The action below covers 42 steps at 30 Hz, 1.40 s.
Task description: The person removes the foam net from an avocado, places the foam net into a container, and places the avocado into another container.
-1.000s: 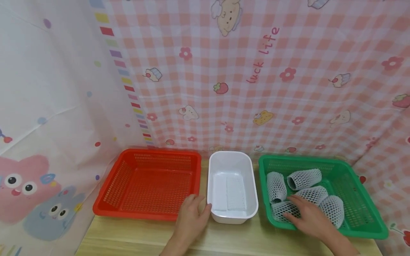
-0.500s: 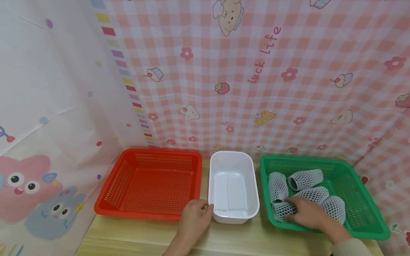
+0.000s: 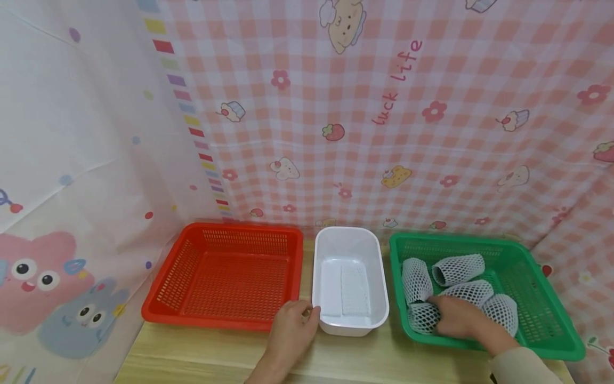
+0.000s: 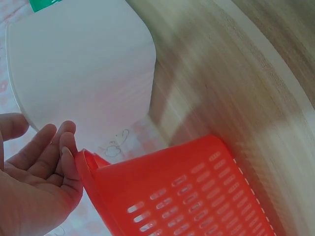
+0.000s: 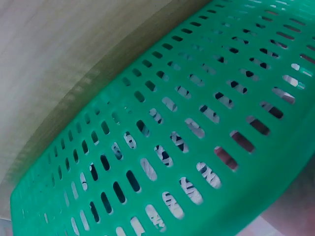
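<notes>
My right hand [image 3: 459, 317] reaches into the green basket [image 3: 551, 304], fingers bent down at a white foam fruit net [image 3: 424, 318] in the front left corner. The hand covers this net's right end, and its fingertips are hidden. Several similar foam nets lie around it, among them one upright at the left [image 3: 415, 280] and one at the back [image 3: 459, 269]. My left hand [image 3: 292, 332] rests between the red basket [image 3: 163, 282] and the white tub [image 3: 350, 326]. In the left wrist view its fingers [image 4: 37, 152] lie loosely bent at the red rim, thumb by the tub's edge.
The baskets and tub stand in a row on a wooden table [image 3: 192, 354]. A pink checked cloth [image 3: 307, 106] hangs right behind them, and a white patterned cloth [image 3: 96, 160] at the left. The green basket's slotted wall [image 5: 162, 128] fills most of the right wrist view.
My right hand has moved slightly down and its fingers have closed in on the front left foam net. More of the right sleeve shows. The left hand stays nearly still.
</notes>
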### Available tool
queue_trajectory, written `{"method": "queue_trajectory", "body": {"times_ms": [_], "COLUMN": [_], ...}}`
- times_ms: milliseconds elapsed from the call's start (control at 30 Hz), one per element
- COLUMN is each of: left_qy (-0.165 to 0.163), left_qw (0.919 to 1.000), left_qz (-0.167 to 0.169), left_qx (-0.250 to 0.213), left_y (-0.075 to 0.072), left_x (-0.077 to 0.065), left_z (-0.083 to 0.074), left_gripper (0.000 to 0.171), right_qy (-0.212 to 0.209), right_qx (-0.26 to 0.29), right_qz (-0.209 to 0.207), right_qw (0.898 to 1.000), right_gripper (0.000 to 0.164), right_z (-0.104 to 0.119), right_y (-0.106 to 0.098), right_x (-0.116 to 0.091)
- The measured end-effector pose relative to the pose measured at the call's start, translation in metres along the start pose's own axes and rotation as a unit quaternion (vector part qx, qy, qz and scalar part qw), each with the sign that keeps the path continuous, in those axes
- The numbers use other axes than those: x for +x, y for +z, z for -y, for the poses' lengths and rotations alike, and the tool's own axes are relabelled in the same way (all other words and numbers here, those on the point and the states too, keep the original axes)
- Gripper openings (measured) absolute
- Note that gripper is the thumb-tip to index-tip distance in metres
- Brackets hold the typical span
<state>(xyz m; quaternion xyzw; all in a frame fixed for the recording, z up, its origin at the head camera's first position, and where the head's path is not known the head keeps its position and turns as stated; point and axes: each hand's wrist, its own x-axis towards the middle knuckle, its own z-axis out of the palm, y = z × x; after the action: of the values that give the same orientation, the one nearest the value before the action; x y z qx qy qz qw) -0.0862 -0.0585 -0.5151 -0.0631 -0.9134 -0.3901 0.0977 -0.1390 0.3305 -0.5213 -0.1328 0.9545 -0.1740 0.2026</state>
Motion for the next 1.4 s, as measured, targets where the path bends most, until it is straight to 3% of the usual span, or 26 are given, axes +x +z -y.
{"method": "queue_trajectory", "body": {"times_ms": [567, 833, 1400], "left_qy": [0.014, 0.004, -0.003], "left_qw": [0.9999, 1.0000, 0.9999], "left_qz": [-0.006, 0.005, 0.010], "left_qx": [-0.001, -0.002, 0.007], "left_y": [0.000, -0.001, 0.001], "left_x": [0.000, 0.000, -0.001], "left_z": [-0.001, 0.000, -0.001], "left_gripper": [0.014, 0.014, 0.015], "right_qy": [-0.018, -0.033, -0.032], "right_qx": [-0.038, -0.045, -0.007], "right_qz": [-0.064, -0.100, -0.137], "right_qw": [0.997, 0.993, 0.990], "right_gripper": [0.067, 0.070, 0.070], "right_z": [-0.001, 0.000, 0.013], "right_y": [0.002, 0.002, -0.016], "right_x": [-0.005, -0.009, -0.027]}}
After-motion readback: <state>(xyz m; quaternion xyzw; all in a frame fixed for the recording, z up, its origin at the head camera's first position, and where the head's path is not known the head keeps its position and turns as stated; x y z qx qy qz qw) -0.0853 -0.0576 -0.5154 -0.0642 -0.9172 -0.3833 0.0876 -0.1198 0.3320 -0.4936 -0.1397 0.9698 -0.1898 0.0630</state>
